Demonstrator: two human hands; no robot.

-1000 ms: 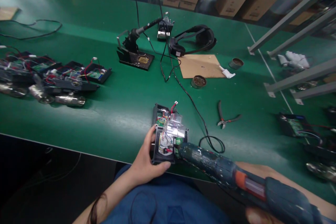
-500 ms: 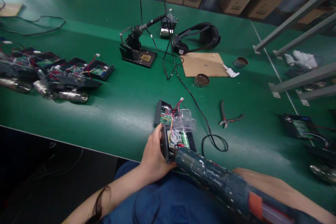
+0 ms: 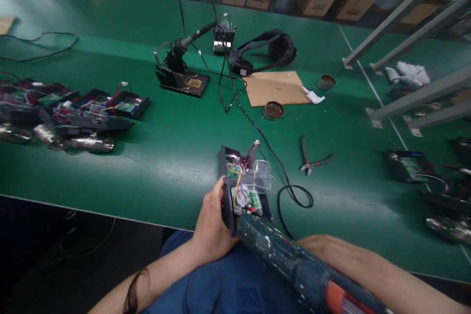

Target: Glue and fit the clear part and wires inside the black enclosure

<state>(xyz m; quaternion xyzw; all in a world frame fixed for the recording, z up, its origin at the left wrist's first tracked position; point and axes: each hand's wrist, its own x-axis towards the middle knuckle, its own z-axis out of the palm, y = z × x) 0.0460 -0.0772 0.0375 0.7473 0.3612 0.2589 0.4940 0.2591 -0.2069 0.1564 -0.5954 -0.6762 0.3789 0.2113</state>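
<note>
An opened dark device housing point(image 3: 228, 206) stands at the table's front edge, showing circuit boards, red and yellow wires, a green cylinder and a clear plastic part point(image 3: 260, 176). My left hand point(image 3: 212, 223) is closed around its left and lower side. A dark blue-green power tool point(image 3: 290, 257) with an orange patch points at the lower part of the housing; its tip is hidden. Behind the tool lies my right hand point(image 3: 320, 248), against its far side, with the fingers hidden by the tool body.
Several opened devices point(image 3: 91, 117) with metal cylinders lie left. A soldering iron stand point(image 3: 184, 81), headset point(image 3: 265, 51), cardboard sheet point(image 3: 275, 88) and round tin point(image 3: 273, 110) are behind. Pliers point(image 3: 309, 162) and a looped black cable point(image 3: 298, 196) lie right of the housing. Metal posts point(image 3: 405, 14) rise right.
The view has shifted, moving the table items left in the picture. The tool and my right hand have moved left and slightly down; my left hand keeps its hold on the housing.
</note>
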